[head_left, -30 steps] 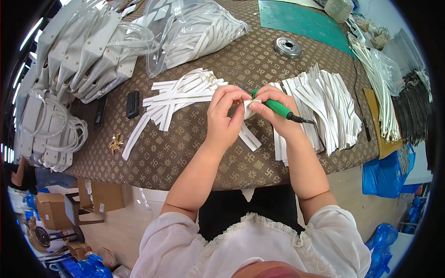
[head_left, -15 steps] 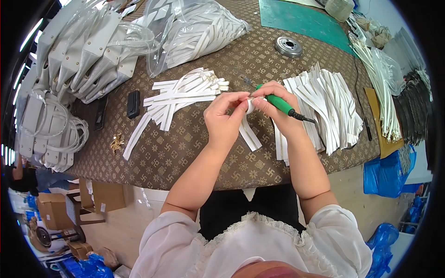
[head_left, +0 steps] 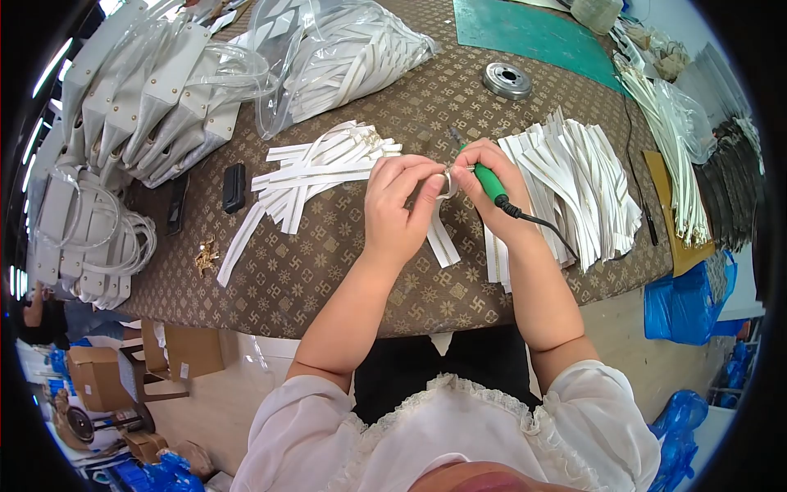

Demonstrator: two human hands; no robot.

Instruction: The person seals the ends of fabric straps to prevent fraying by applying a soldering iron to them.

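My left hand pinches the upper end of a white zipper strip, which curls between my hands and hangs to the table. A soldering iron with a green handle is tucked in my right hand, its cord running down to the right. The thumb and finger of that hand also meet at the strip's end, so the exact contact is hidden. Left of my hands lies a loose pile of white zipper strips. A larger bundle of zipper strips fans out on the right.
Small gold metal pieces and a black case lie at left, near stacked white bags. Behind are a plastic bag of strips, a round metal part and a green mat. Cords border the right side.
My left fingers have spread somewhat and shifted around the strip's end. My right hand has turned, tilting the soldering iron more upright; its cord now bows further right.
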